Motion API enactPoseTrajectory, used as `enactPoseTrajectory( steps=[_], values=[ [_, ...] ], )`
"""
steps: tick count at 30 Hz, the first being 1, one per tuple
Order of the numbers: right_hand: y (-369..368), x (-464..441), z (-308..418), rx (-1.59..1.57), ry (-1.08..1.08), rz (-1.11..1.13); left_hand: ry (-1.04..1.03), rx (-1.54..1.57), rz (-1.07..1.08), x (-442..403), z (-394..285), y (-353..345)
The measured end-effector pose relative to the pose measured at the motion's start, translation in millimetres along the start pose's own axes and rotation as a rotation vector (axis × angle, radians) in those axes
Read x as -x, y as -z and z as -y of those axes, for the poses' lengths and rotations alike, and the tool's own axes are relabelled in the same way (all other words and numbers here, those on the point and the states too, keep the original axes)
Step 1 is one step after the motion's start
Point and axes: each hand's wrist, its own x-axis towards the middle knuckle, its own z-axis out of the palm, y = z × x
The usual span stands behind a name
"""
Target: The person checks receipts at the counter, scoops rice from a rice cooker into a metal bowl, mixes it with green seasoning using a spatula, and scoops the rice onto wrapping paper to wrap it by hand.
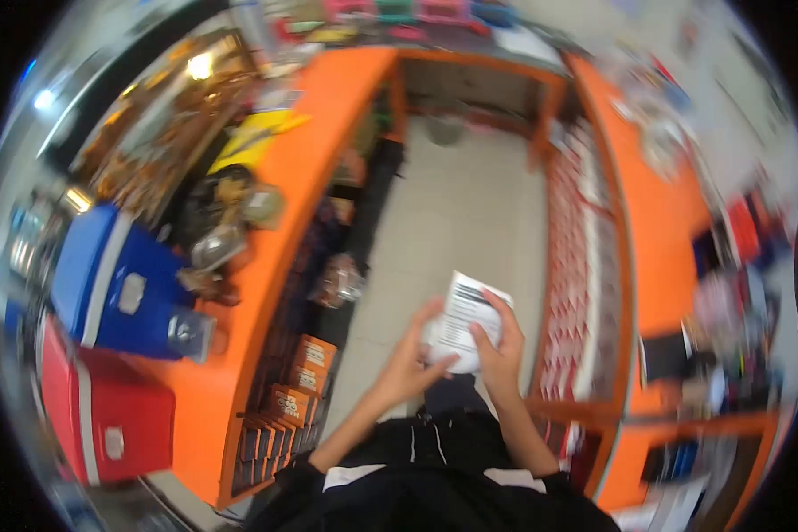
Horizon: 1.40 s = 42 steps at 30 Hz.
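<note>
In front of my body I hold a white packet (466, 321) with black printed lines and a dark bar near its top. My right hand (502, 344) is closed on its right side, the thumb lying across the printed face and the fingers at the edge. My left hand (408, 359) is at the lower left side of the packet, fingers curled against it and thumb along the bottom edge. The packet is tilted a little, and motion blur makes its text unreadable. What lies behind it is hidden.
Orange counters (279, 208) (661, 230) run along both sides. A blue cooler box (133, 284) and a red cooler box (120, 417) stand at left. Orange and black boxes (294, 403) fill the lower left shelf. Red and white packs (569, 275) line the right shelf. Tiled floor (452, 208) lies between.
</note>
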Motion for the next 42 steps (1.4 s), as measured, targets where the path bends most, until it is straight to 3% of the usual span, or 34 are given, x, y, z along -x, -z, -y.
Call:
enactPoseTrajectory(
  steps=[1, 8, 11, 12, 14, 15, 16, 17, 20, 24, 25, 26, 29, 30, 31, 32, 34, 35, 37, 39, 42],
  values=[
    [-13.0, -24.0, -11.6, -0.009, -0.008, 0.050, 0.030, 0.076, -0.050, -9.4, 0.7, 17.0],
    [-175.7, -263.8, -54.4, -0.202, 0.121, 0.322, 0.049, -0.189, -0.413, -96.5, 45.7, 166.2],
    [-281.1, -385.6, -48.0, -0.148, 0.440, 0.512, -0.012, -0.234, -0.614, -146.1, 91.7, 227.9],
    [-324.5, -424.2, -37.3, -0.189, 0.433, 0.636, 0.018, -0.186, -0.692, -164.2, 89.2, 244.9],
    [-430.2, -491.8, -22.6, -0.118, 0.731, 0.734, 0.059, -0.029, -0.826, -197.9, 54.7, 270.1],
    [-483.5, -509.2, 1.0, -0.053, 0.892, 0.783, 0.061, -0.116, -0.875, -207.0, 43.6, 281.8],
    [-537.1, -517.1, 23.0, -0.115, 0.790, 0.964, 0.049, -0.112, -0.930, -213.7, 34.1, 291.3],
    [-593.5, -523.3, 45.8, -0.190, 0.983, 1.025, 0.016, -0.177, -1.042, -218.4, 24.7, 299.6],
    [-763.8, -522.8, 93.7, -0.398, 1.034, 1.126, 0.063, -0.164, -1.339, -218.2, 1.3, 308.9],
    [-896.5, -520.9, 124.5, -0.499, 0.925, 1.023, 0.120, -0.177, -1.796, -206.8, 14.4, 293.9],
    [-919.1, -524.4, 123.1, -0.325, 0.968, 0.954, 0.155, -0.204, -1.929, -204.0, 16.5, 286.2],
    [-938.4, -526.2, 113.7, -0.148, 1.010, 0.885, 0.173, -0.183, -1.967, -198.1, 22.4, 279.3],
    [-889.9, -516.3, 137.7, 0.330, 1.281, 0.734, 0.146, -0.094, -2.197, -193.8, 42.7, 256.8],
    [-871.2, -505.9, 138.8, 0.425, 1.437, 0.496, 0.175, -0.068, -2.228, -194.8, 40.1, 253.1],
    [-890.1, -510.5, 132.8, 0.340, 1.604, 0.389, 0.167, -0.016, -2.268, -196.9, 38.7, 252.0],
    [-906.5, -513.6, 132.7, 0.246, 1.679, 0.417, 0.153, -0.002, -2.290, -197.8, 41.1, 250.5],
    [-917.9, -514.0, 132.0, 0.147, 1.695, 0.669, 0.146, -0.012, -2.302, -198.3, 43.3, 250.6],
    [-918.6, -512.6, 130.8, 0.045, 1.875, 0.507, 0.172, -0.035, -2.291, -197.9, 40.2, 251.0],
    [-941.5, -521.6, 129.1, 0.221, 1.814, 0.616, 0.211, -0.022, -2.289, -197.0, 37.9, 251.4],
    [-902.9, -510.4, 133.9, 0.498, 1.796, 0.233, 0.212, -0.019, -2.278, -194.6, 39.6, 251.7],
    [-937.6, -519.7, 134.2, 0.663, 1.806, 0.383, 0.270, 0.107, -2.355, -184.9, 65.0, 262.3]
  ],
)
